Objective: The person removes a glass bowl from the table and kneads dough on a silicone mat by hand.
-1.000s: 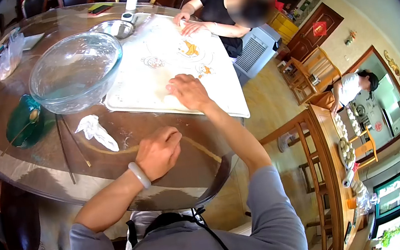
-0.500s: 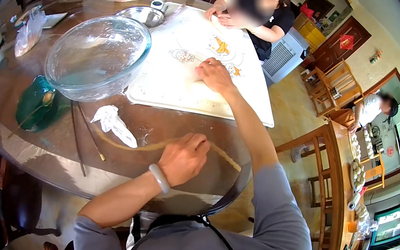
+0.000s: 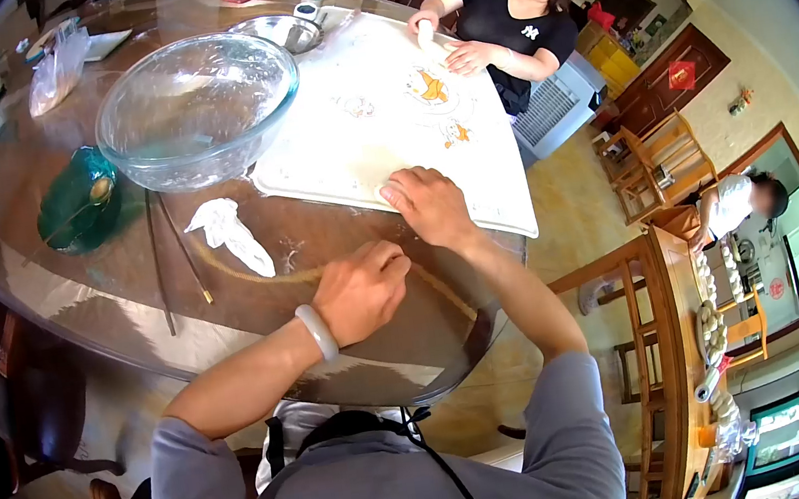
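My left hand [image 3: 362, 293], below a pale bangle [image 3: 317, 333], is held over the near table edge with its fingers curled in. Whatever it may hold is hidden. At the near edge of a white board [image 3: 496, 176] with cartoon prints is my right hand [image 3: 429, 207]. Its fingers are bent and close together, and I cannot make out what lies under them. A crumpled white cloth or plastic bag [image 3: 228, 237] lies left of my hands. Beyond it stands a large glass bowl [image 3: 200, 114] with white smears.
Two thin sticks [image 3: 160, 271] lie near a green dish [image 3: 79, 206] with a spoon. A metal bowl [image 3: 280, 33] stands behind the glass bowl. Across the board, a person [image 3: 517, 27] handles a white roll of dough [image 3: 426, 34]. Another person [image 3: 732, 206] is by the side table.
My right hand has drawn back toward me, from the middle of the board to its near edge. My left hand stays almost in place. The person opposite sits more upright.
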Demonstrator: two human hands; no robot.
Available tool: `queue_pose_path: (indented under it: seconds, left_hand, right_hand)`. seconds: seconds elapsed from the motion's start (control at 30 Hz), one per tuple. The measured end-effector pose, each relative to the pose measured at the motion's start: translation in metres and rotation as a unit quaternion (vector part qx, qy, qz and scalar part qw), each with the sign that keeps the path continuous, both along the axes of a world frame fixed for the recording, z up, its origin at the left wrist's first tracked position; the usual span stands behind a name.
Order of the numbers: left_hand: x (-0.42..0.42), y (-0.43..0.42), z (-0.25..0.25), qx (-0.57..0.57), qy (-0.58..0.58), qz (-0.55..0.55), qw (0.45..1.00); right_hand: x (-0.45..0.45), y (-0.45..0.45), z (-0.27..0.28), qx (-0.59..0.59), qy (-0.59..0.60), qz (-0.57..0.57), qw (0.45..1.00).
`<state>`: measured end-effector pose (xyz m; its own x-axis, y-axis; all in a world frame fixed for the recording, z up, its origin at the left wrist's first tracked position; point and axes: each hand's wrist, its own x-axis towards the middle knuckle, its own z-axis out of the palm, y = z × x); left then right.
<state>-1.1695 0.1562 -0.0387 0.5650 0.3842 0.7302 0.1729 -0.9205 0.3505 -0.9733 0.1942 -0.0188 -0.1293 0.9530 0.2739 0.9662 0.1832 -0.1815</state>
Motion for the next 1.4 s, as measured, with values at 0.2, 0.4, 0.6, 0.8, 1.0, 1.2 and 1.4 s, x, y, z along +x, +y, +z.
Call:
queue_pose_path:
  seconds: [0.2, 0.4, 0.6, 0.8, 1.0, 1.2, 1.4]
  left_hand:
    - [0.001, -0.004, 0.002, -0.031, 0.017, -0.022, 0.999]
    - [0.0, 0.001, 0.003, -0.046, 0.04, -0.016, 0.998]
    - [-0.003, 0.005, 0.001, -0.031, 0.02, -0.005, 0.999]
    - [-0.004, 0.001, 0.002, -0.037, 0.01, -0.01, 0.999]
    - [0.002, -0.004, 0.002, -0.02, 0.009, -0.028, 0.999]
    - [0.001, -0.004, 0.002, -0.041, 0.039, -0.02, 0.998]
    - [0.001, -0.002, 0.0, -0.026, 0.018, -0.018, 0.999]
  right_hand:
    - [0.014, 0.049, -0.017, 0.132, -0.067, -0.002, 0.989]
    - [0.037, 0.109, -0.022, 0.034, -0.019, -0.051, 0.998]
    - [0.035, 0.1, -0.02, -0.012, -0.011, -0.053, 0.998]
    - [0.015, 0.018, -0.017, 0.059, -0.002, 0.026, 0.998]
    - [0.008, 0.029, -0.028, 0.115, -0.077, -0.015, 0.99]
    - [0.009, 0.078, -0.008, -0.062, -0.064, -0.096, 0.991]
    - [0.045, 0.09, -0.016, -0.062, 0.167, -0.045, 0.983]
